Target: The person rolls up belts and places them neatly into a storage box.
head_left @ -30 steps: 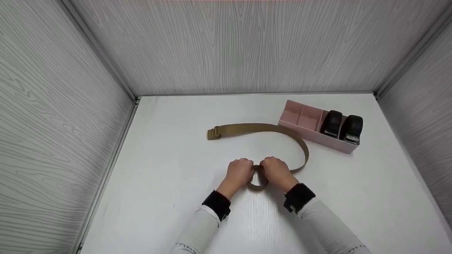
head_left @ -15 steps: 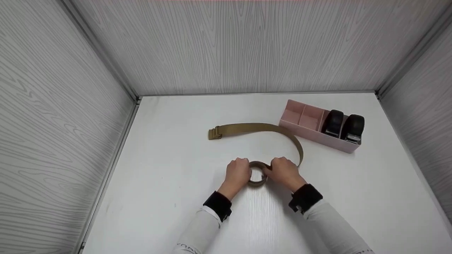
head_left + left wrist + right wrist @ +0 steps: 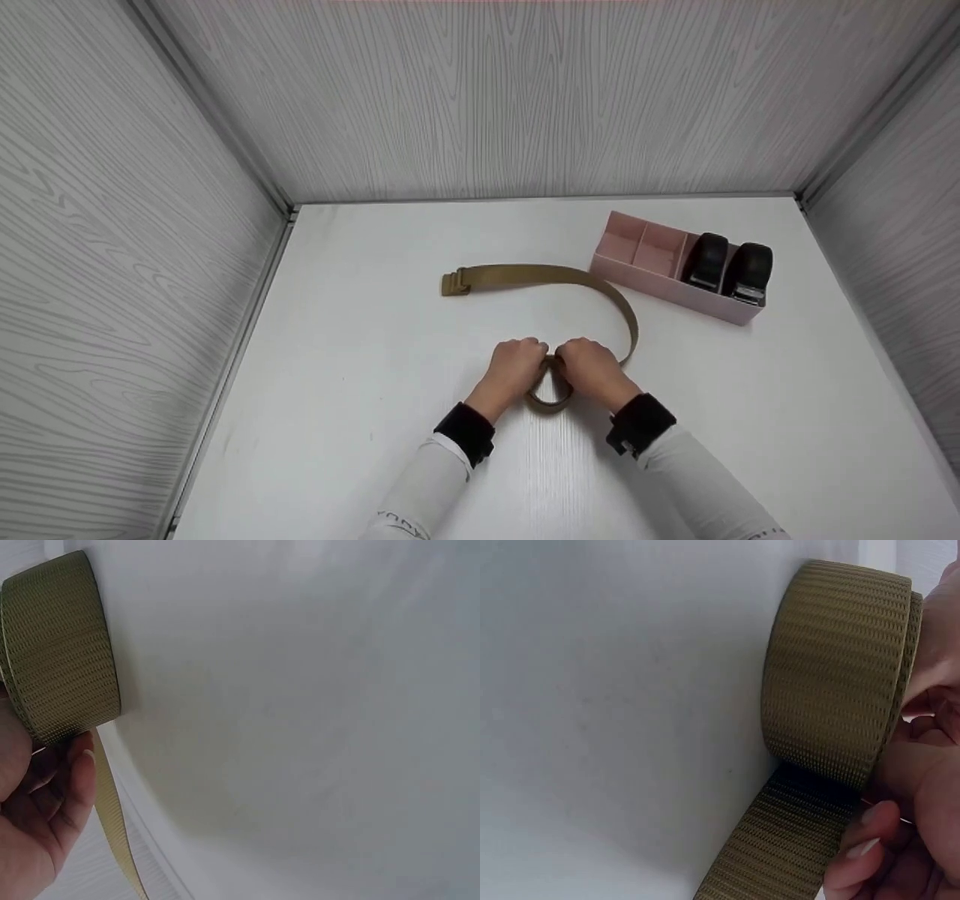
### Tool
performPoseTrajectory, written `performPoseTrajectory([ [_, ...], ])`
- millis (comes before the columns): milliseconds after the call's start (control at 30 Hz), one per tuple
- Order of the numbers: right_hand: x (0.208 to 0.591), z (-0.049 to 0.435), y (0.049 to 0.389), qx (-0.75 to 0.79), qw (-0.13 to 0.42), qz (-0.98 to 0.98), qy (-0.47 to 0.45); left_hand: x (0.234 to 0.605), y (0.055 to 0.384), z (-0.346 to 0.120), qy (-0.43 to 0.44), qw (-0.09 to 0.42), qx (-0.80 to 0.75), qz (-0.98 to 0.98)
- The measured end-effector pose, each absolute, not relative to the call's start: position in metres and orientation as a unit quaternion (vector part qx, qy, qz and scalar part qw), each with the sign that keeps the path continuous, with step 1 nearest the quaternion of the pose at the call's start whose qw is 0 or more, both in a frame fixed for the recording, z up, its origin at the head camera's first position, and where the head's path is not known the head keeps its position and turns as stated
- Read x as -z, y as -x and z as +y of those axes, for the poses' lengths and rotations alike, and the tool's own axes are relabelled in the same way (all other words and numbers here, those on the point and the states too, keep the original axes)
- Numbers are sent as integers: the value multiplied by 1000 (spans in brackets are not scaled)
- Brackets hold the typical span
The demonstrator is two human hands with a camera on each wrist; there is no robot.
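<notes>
An olive-brown webbing belt (image 3: 525, 274) lies on the white table, curving from its buckle (image 3: 454, 283) at the far left round to my hands. Its near end is wound into a small coil (image 3: 548, 406) standing on edge. My left hand (image 3: 516, 367) grips the coil's left side, and my right hand (image 3: 592, 369) grips the right side where the loose strap leaves it. The right wrist view shows the woven coil (image 3: 840, 667) with fingers (image 3: 862, 859) curled at its edge. In the left wrist view the coil (image 3: 61, 649) rises over the fingers (image 3: 75, 795).
A pink divided box (image 3: 667, 289) stands at the back right, close to the strap's curve. Two black rolled belts (image 3: 706, 261) fill its right compartments. Grey wood-grain walls (image 3: 480, 105) enclose the table (image 3: 337, 337) at the back and sides.
The loose strap's curve has drawn in to the left toward the coil. My right hand shifted right, then came back beside my left; the coil went from rounder to a narrower teardrop.
</notes>
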State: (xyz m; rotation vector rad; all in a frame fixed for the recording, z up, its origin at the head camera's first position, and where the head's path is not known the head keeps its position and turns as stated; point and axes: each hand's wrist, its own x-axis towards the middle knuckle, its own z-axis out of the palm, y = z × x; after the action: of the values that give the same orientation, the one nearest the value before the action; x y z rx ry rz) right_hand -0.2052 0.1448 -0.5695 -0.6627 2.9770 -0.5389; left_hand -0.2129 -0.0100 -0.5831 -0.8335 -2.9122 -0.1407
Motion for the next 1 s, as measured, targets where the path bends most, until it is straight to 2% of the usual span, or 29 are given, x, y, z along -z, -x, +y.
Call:
performPoseTrajectory([
  [167, 569, 151, 206, 196, 27, 960, 199, 587, 212, -12, 267, 64, 57, -960],
  [400, 565, 159, 205, 208, 40, 967, 145, 590, 212, -17, 193, 71, 86, -975],
  [667, 565, 149, 205, 157, 3, 977, 147, 586, 214, -18, 147, 26, 117, -982],
  [800, 566, 146, 206, 149, -9, 976, 155, 582, 216, -19, 161, 10, 94, -982],
  [1000, 569, 143, 206, 152, -12, 970, 191, 583, 217, -18, 237, 30, 62, -969],
])
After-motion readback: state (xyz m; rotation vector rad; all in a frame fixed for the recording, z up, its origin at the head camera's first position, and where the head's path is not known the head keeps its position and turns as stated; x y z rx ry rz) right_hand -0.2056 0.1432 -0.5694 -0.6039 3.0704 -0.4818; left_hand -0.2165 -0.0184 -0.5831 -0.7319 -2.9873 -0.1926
